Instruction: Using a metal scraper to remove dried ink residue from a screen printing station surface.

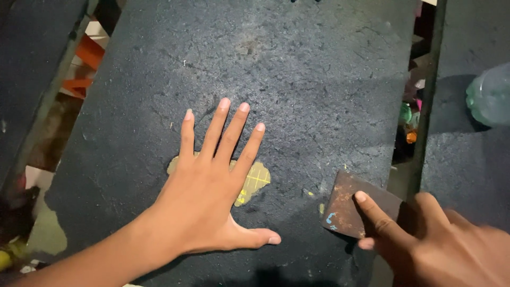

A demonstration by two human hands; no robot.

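My left hand (210, 191) lies flat, fingers spread, on a dark rough board (297, 79), covering part of a worn yellow patch (256, 179) in the board's coating. My right hand (425, 242) holds a small brown rectangular scraper-like piece (348, 204) with a blue mark at its corner, pressed onto the board near its right edge. The index finger rests on top of the piece and the thumb sits under its lower edge.
A second dark board (467, 159) lies to the right across a narrow gap, with a pale green plastic bottle (490, 95) on it. Another dark board (32, 64) is at the left. Orange bars (87, 53) and clutter show below the gaps.
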